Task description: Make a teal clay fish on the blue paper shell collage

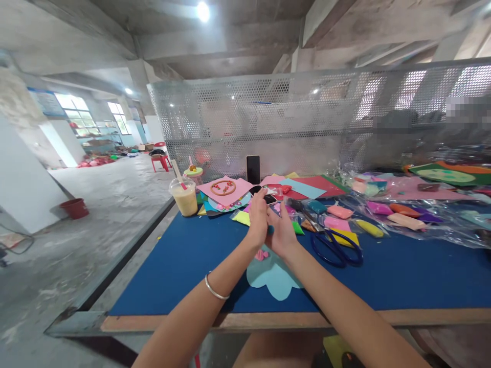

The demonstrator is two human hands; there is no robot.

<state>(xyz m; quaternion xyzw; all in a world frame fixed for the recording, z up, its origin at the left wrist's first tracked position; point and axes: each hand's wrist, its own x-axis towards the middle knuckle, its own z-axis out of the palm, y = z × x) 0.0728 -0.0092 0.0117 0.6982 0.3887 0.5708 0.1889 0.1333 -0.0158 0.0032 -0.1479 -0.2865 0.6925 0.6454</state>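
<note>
teal lump (270, 229) between hands (258, 215); axis unclear

Left hand (259, 215) and right hand (284, 234) hold a teal lump (270, 230) above pale blue paper (279, 282) near the desk's front edge (268, 321)

It looks like a workshop or craft room in a bare industrial building; rough concrete beams and ceiling (230, 30) overhead, a stained grey floor (126, 214), perforated metal panels (253, 117) behind a blue-topped workbench (153, 276) spread with coloured paper (307, 187) and bagged clay-like material (339, 211); shelving (102, 137) stands by the windows (77, 111).
</note>
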